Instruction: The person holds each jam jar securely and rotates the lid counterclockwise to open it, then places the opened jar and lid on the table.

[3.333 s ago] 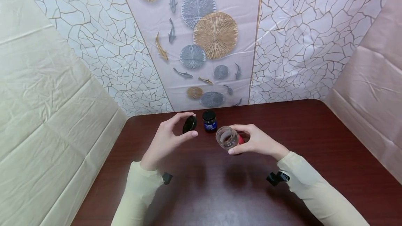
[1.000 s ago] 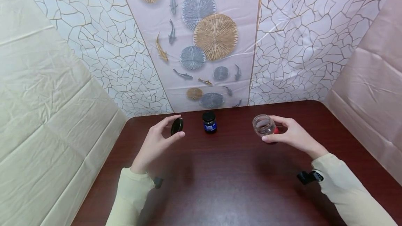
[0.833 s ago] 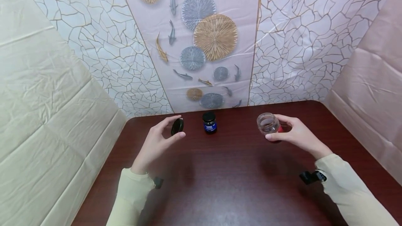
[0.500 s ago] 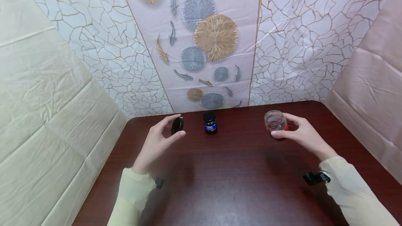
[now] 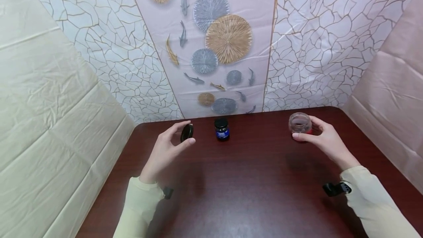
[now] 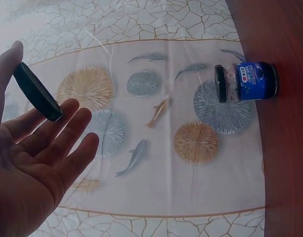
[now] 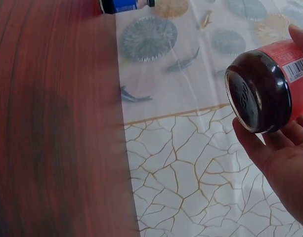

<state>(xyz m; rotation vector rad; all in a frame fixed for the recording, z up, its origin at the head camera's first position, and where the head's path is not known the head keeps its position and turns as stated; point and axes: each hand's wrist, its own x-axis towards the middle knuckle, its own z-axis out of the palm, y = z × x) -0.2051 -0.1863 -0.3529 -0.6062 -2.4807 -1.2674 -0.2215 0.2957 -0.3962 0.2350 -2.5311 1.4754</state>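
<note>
My left hand (image 5: 168,148) pinches a black jar lid (image 5: 187,133) by its edges between thumb and fingertips, tilted nearly on edge above the table. In the left wrist view the lid (image 6: 38,94) is seen side-on. My right hand (image 5: 327,140) grips an uncapped glass jar (image 5: 300,123) with a red label, its mouth up, over the table's right side. The right wrist view shows this jar's (image 7: 260,91) base, with dark contents near the bottom. Between the hands, a smaller jar (image 5: 222,129) with a blue label and black lid stands upright at the back.
The dark red-brown wooden table (image 5: 228,186) ends at a patterned cloth backdrop (image 5: 205,47). A cream cloth wall (image 5: 59,127) runs along the left, a pinkish one (image 5: 390,94) along the right. Both wrists carry small black cameras.
My right hand has carried the red-labelled jar well to the right and slightly back, turning it more upright. The left hand drew the lid leftward earlier, then held still. The blue-labelled jar stays put.
</note>
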